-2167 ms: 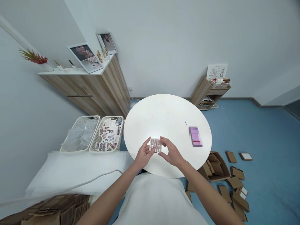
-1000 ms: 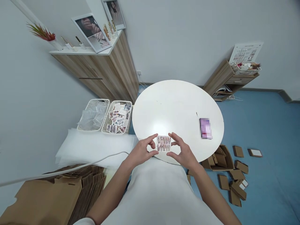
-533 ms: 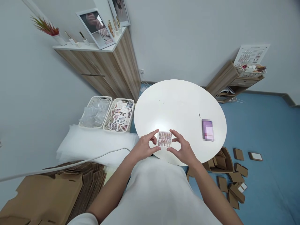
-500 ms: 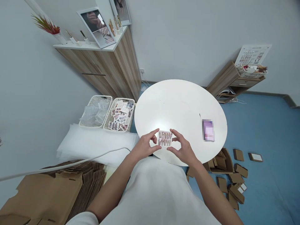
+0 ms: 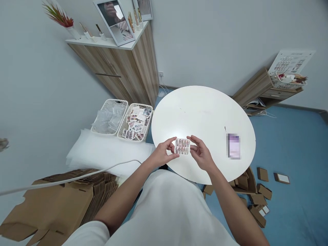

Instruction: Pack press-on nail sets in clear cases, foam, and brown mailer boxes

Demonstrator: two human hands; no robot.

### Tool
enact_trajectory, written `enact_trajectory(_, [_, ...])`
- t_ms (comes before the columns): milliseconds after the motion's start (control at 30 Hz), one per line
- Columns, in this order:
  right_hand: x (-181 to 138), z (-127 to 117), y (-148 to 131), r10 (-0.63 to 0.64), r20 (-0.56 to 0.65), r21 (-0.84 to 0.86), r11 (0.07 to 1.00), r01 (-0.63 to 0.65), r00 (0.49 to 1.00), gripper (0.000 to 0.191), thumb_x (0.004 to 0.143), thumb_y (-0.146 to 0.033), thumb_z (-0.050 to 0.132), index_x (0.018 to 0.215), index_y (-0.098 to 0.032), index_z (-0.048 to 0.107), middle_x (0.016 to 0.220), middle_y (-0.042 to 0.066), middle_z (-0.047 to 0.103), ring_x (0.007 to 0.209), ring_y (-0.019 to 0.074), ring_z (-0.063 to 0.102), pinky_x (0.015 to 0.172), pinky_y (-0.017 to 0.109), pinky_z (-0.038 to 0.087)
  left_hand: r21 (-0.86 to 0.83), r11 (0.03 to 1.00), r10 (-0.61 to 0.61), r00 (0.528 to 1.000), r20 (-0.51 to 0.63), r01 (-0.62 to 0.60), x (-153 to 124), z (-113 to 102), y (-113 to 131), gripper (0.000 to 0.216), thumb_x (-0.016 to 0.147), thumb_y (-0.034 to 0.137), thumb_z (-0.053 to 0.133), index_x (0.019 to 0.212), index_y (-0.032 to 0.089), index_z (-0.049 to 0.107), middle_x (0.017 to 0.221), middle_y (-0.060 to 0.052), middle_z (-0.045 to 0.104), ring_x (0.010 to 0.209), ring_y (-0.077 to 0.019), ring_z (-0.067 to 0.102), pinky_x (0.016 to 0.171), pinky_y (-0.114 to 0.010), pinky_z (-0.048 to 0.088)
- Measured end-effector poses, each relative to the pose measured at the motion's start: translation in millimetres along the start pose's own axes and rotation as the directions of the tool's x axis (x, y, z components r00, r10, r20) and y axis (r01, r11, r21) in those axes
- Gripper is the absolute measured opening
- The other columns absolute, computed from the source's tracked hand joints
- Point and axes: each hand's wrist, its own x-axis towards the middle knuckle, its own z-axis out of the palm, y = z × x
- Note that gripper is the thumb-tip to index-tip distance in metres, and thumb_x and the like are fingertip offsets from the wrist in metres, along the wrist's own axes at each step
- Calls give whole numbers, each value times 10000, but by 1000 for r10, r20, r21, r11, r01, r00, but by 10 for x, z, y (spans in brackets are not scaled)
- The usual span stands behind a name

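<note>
A small card of press-on nails (image 5: 182,146), pinkish with two rows of nails, is held over the near part of the round white table (image 5: 205,112). My left hand (image 5: 164,154) pinches its left edge between thumb and fingers. On the right edge, my right hand (image 5: 200,153) grips it the same way. Both hands hover just above the tabletop, close to my body.
A purple phone (image 5: 233,146) lies on the table's right side. Left of the table stand two white baskets, one with clear bags (image 5: 109,117) and one with several nail cards (image 5: 135,122). Flattened cardboard (image 5: 58,201) lies near left; small brown boxes (image 5: 258,191) litter the blue floor at right.
My hands still hold the nail card between them and have closed in on it slightly. The view has shifted, so the table and baskets sit a little further right.
</note>
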Motion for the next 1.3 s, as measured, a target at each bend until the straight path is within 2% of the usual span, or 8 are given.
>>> enact_trajectory(233, [237, 45, 14, 97, -5, 26, 995, -97, 995, 309, 782, -382, 552, 1060, -247, 557, 1107, 72, 569, 970, 185, 552, 804, 350, 469, -276, 960, -10, 987, 158, 53, 104, 23, -160, 692, 698, 267, 654, 1317, 227, 346, 791, 9, 501, 732, -96, 511, 771, -306, 443])
enact_trajectory(433, [369, 15, 4, 74, -15, -105, 992, -75, 997, 216, 786, -365, 544, 960, -252, 602, 988, 35, 597, 927, 172, 548, 827, 354, 431, -302, 943, -77, 974, 211, 140, 139, -15, -244, 681, 724, 298, 622, 1332, 229, 325, 886, -37, 561, 774, -120, 554, 764, -326, 442])
enact_trajectory(600, [475, -14, -56, 66, -24, -287, 955, -71, 997, 197, 811, -364, 494, 891, -251, 634, 904, 31, 605, 878, 177, 547, 785, 341, 427, -241, 963, -97, 989, 109, 121, 137, -115, -224, 596, 683, 306, 655, 1239, 234, 454, 1079, -84, 550, 907, -161, 569, 808, -320, 445])
enact_trajectory(800, [642, 66, 36, 124, -27, -300, 946, -126, 992, 216, 807, -367, 485, 893, -245, 641, 899, 37, 594, 855, 175, 557, 726, 325, 456, -229, 968, -124, 989, -82, 102, 210, -174, -327, 259, 756, 349, 563, 919, 156, 620, 800, -50, 631, 734, -137, 589, 704, -277, 482])
enact_trajectory(933, [757, 143, 136, 127, -37, -337, 932, -132, 991, 227, 800, -385, 491, 907, -247, 636, 930, 46, 590, 877, 180, 557, 745, 342, 467, -77, 997, -42, 970, -239, 24, 215, -181, -451, 207, 782, 323, 524, 869, 169, 630, 783, -45, 641, 713, -136, 589, 661, -264, 477])
enact_trajectory(1067, [930, 281, 196, 168, -131, -367, 907, -205, 977, 316, 758, -428, 544, 1027, -269, 589, 1055, 53, 556, 928, 186, 547, 796, 378, 465, 295, 954, 183, 893, -411, -60, 259, -245, -609, 187, 810, 263, 469, 806, 199, 644, 691, -35, 597, 692, -143, 561, 691, -295, 440])
enact_trajectory(1200, [1222, 506, 313, 438, -88, -121, 887, -446, 894, 379, 747, -450, 554, 1065, -243, 550, 947, 50, 578, 777, 153, 604, 708, 348, 524, 474, 880, 211, 929, -303, -45, 450, -341, -840, 265, 847, 263, 391, 799, 216, 647, 639, -51, 552, 721, -180, 545, 783, -364, 381])
enact_trajectory(1300, [1488, 633, 513, 498, -151, -30, 861, -508, 854, 354, 718, -410, 599, 1015, -222, 555, 800, 20, 568, 678, 138, 615, 664, 332, 543, 475, 879, 147, 969, -197, -37, 629, -408, -1030, 297, 866, 301, 356, 837, 221, 641, 696, -76, 572, 776, -202, 542, 814, -388, 351])
